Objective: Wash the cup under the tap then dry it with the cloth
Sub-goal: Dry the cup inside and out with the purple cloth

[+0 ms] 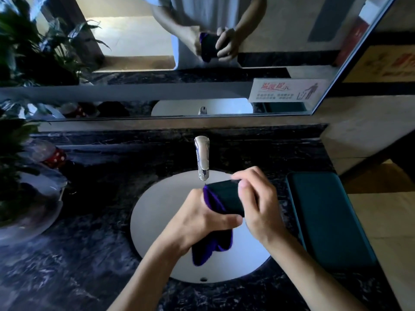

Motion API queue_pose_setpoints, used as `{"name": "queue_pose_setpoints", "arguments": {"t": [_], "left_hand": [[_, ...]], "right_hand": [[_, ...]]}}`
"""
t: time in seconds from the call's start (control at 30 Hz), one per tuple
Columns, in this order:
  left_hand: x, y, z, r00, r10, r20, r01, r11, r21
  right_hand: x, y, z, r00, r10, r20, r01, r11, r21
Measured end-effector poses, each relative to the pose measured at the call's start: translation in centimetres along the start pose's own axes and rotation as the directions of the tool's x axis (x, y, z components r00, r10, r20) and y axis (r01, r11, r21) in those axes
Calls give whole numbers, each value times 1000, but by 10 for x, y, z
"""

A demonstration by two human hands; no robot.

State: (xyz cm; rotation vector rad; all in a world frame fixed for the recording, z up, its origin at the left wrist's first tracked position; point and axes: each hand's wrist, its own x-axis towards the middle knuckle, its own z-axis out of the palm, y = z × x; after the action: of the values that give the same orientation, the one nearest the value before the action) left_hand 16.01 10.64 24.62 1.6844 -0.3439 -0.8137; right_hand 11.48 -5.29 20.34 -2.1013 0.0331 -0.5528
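Note:
A dark cup (pixel 226 197) lies on its side above the white sink (pixel 157 212), just below the chrome tap (pixel 202 158). My right hand (pixel 258 203) grips the cup from the right, fingers curled over its top edge. My left hand (pixel 202 223) holds a purple cloth (pixel 213 245) against the cup's left side, thumb pressed along the cup's underside. The cloth's loose end hangs down below my left hand. No water shows at the tap's spout.
Black marble counter (pixel 78 254) surrounds the sink. A dark green flat case (pixel 325 216) lies on the right. At the left stand a potted plant (pixel 18 158) and a red dotted item (pixel 55 158). A mirror (pixel 202 52) fills the back wall.

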Motion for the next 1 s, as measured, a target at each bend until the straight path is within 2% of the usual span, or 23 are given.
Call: {"name": "queue_pose_setpoints", "arguments": {"t": [0.07,0.1,0.17,0.2,0.23,0.3,0.37,0.53,0.63,0.73,0.83,0.9,0.93,1.0], "left_hand": [[0,5,5,1000,30,-9,-28,988,154],[-1,8,7,999,33,11,-34,976,216],[-3,15,4,997,51,59,-65,959,275],[-3,16,2,995,64,75,-82,961,263],[-4,16,-1,995,71,73,-87,967,240],[-5,13,-3,996,90,22,-92,971,220],[-6,10,-1,991,115,-69,-98,972,213],[-13,2,2,930,251,-268,-168,940,295],[-16,-9,5,915,325,-239,-234,910,343],[-11,-11,10,935,281,-218,-194,917,348],[1,-4,5,974,154,-166,-101,952,290],[6,-3,-3,992,100,-74,-83,975,205],[8,-3,-7,996,77,-34,-72,988,140],[11,-6,-10,998,51,-32,-52,998,-29]], "right_hand": [[7,-6,7,961,269,-65,-259,957,127],[10,-9,8,903,429,-27,-413,884,220],[12,-8,4,745,650,153,-660,681,317],[12,-7,1,704,671,234,-708,633,312],[11,-6,0,704,654,279,-710,636,302],[11,-6,2,734,627,261,-679,656,330],[12,-7,3,701,678,221,-699,593,399],[14,-15,-3,647,715,266,-729,477,491],[18,-20,-4,600,747,285,-758,418,501],[18,-22,-1,584,766,269,-759,397,515],[15,-20,1,599,756,262,-767,449,458],[13,-16,1,613,742,271,-777,507,373],[12,-14,-1,646,711,276,-758,559,336],[5,-12,-2,777,575,257,-630,697,344]]}}
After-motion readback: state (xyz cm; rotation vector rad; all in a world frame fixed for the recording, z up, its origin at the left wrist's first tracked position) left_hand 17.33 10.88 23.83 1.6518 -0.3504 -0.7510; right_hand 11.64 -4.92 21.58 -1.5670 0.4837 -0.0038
